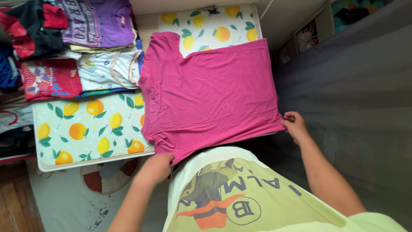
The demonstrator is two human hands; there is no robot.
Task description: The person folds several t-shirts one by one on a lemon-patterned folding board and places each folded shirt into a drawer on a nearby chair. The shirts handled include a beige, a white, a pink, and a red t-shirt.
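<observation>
A pink t-shirt (210,92) lies flat on the bench (81,161), w/ its bottom hem at the near edge & one sleeve toward the far edge. The bench has a cover w/ oranges & lemons on it. The left hand (156,167) grips the hem at the near edge; its fingers curl under the cloth, so can't see them well. The right hand (295,125) pinches the shirt's other hem corner w/ fingers pressed together. A pile of folded clothes (77,47) sits at the far left corner, just beside the shirt.
</observation>
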